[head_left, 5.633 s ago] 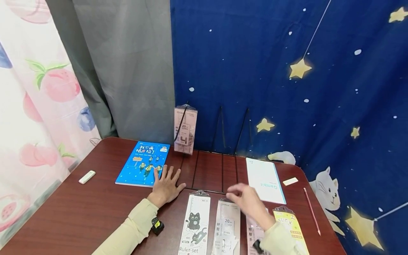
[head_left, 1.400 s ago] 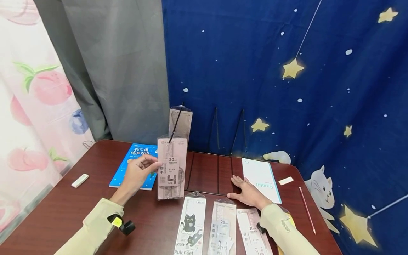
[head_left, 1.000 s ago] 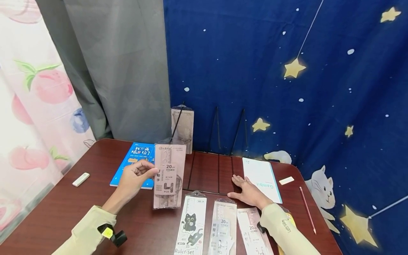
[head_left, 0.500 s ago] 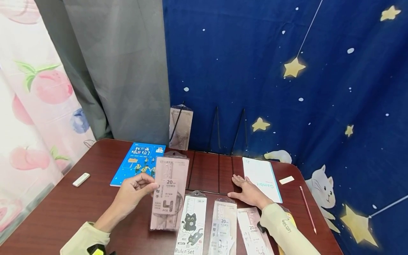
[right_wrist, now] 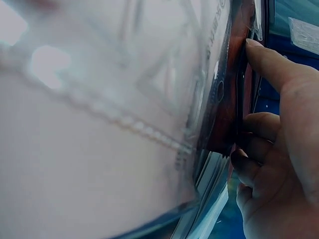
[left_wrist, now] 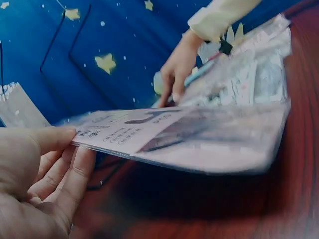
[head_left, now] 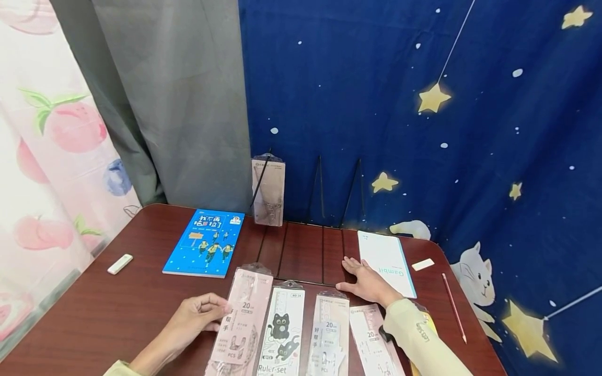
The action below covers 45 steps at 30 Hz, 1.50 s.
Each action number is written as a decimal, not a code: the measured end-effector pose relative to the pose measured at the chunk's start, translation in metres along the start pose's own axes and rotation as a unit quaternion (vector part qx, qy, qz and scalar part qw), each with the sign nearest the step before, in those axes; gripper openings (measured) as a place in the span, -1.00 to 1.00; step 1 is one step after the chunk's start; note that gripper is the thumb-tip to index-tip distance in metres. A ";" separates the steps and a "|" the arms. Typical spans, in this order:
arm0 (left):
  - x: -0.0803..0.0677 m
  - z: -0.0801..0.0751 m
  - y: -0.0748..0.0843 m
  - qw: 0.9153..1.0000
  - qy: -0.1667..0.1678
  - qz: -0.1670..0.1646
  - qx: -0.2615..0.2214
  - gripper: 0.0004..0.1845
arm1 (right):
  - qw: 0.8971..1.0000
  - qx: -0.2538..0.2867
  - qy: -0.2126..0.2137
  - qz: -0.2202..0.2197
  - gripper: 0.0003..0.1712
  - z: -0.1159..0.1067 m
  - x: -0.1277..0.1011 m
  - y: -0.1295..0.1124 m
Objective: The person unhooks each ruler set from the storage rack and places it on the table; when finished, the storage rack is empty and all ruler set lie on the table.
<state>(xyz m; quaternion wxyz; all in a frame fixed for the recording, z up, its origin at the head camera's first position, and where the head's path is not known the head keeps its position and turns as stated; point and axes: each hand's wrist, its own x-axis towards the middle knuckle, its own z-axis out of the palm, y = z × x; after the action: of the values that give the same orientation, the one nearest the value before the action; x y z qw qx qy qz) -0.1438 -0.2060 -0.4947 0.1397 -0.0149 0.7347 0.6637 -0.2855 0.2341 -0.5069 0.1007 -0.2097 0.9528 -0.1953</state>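
- Left hand (head_left: 195,318) pinches pink ruler pack (head_left: 240,321), now brought down from mid-air beside cat ruler pack (head_left: 280,329), lower centre; probably joining the row.
- Right hand (head_left: 367,284) flat, fingers relaxed, on table (head_left: 94,308).

Pink ruler pack (head_left: 242,316): clear sleeve, "20" label, tilted just above the table, leftmost in the row, pinched at its left edge.

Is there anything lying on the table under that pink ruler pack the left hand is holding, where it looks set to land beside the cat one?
Nothing visible. The left hand pinches the pink ruler pack by its left edge, slightly raised over bare table. Its right edge meets or slightly overlaps the cat ruler pack; which one I cannot tell.
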 end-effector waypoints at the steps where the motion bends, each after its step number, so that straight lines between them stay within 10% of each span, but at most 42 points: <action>1: 0.000 -0.001 -0.003 1.000 0.007 -0.007 0.003 -0.68 | 1.000 0.000 0.001 -0.001 -0.01 0.000 0.000 0.000; 16: 0.005 -0.003 -0.014 0.988 0.082 -0.022 0.132 -0.80 | 1.000 0.003 -0.001 0.015 -0.01 0.000 -0.002 -0.002; 30: 0.008 0.009 0.004 0.958 0.126 -0.068 0.249 -0.86 | 1.000 -0.008 0.004 0.007 -0.03 0.000 -0.002 -0.002; 45: 0.041 -0.010 0.035 0.952 0.095 0.021 0.290 -0.78 | 1.000 -0.005 0.001 0.010 -0.03 -0.001 -0.003 -0.003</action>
<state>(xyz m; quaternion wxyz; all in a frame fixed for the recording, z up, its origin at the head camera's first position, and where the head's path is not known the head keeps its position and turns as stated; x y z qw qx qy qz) -0.1920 -0.2045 -0.4693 0.0535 -0.0218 0.9053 0.4207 -0.2820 0.2330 -0.5045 0.1007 -0.2004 0.9559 -0.1896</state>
